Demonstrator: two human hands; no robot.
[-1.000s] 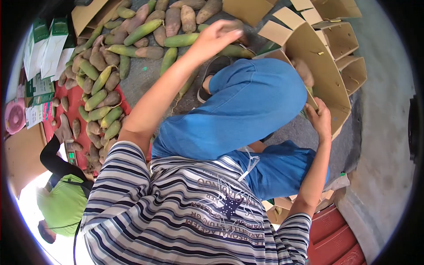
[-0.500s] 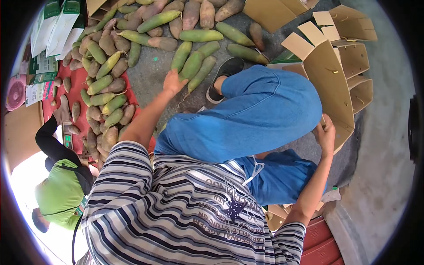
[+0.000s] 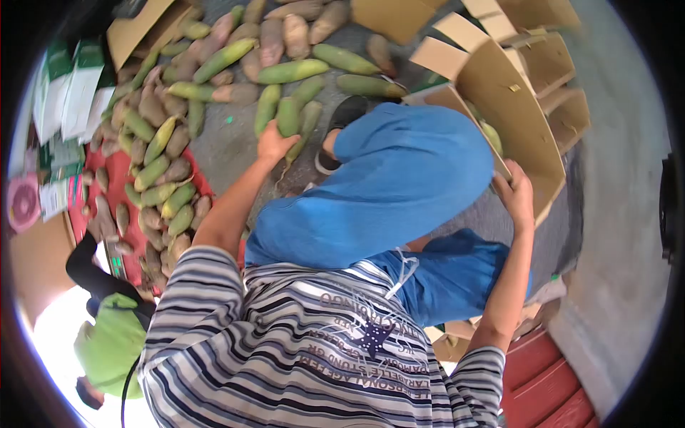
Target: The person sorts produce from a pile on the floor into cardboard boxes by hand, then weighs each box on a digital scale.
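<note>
My left hand has its fingers closed round the lower end of a green radish on the grey floor. Other green radishes lie on both sides of it, one at its left and a long one with a thin root at its right. At the right, my right hand grips the near edge of a tall open cardboard box. Green produce shows inside that box, partly hidden behind my knee.
A large pile of green and brownish radishes covers the red sheet and floor at the left. More open boxes stand at the upper right. A co-worker in green bends at the lower left, beside a pink basin.
The view has shifted, so the pile and boxes sit further left. Produce inside the box has come into view. My left hand now wraps closer round the middle radish.
</note>
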